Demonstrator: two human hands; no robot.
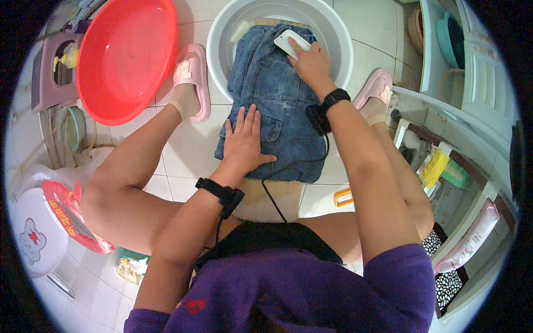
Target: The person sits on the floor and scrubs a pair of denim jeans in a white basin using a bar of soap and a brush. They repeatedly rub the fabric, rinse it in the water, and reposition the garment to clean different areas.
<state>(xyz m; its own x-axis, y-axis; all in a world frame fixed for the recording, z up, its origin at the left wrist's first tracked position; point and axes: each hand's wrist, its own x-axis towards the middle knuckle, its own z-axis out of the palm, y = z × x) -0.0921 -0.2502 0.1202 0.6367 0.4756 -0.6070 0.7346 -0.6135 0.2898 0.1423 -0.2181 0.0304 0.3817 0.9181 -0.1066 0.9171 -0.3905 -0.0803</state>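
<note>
Blue denim trousers (266, 83) lie folded over a wooden board (270, 200), whose far end rests in a large grey-white basin (342, 50). My right hand (312, 62) holds a white bar, apparently soap (285, 41), against the upper part of the denim. Spread flat on the nearer part of the denim, beside a flap pocket, is my left hand (243, 143), with nothing in it. A black strap with a small box and a cable circles each wrist. A pale piece (240, 32) sits at the basin's left inner side.
A red basin (129, 58) stands at the left by a purple stool (50, 75) with a yellow pump bottle (68, 57). An orange-handled item (342, 198) lies right of the board. Shelving (462, 166) lines the right. My feet, in pink slippers (202, 83), flank the grey-white basin.
</note>
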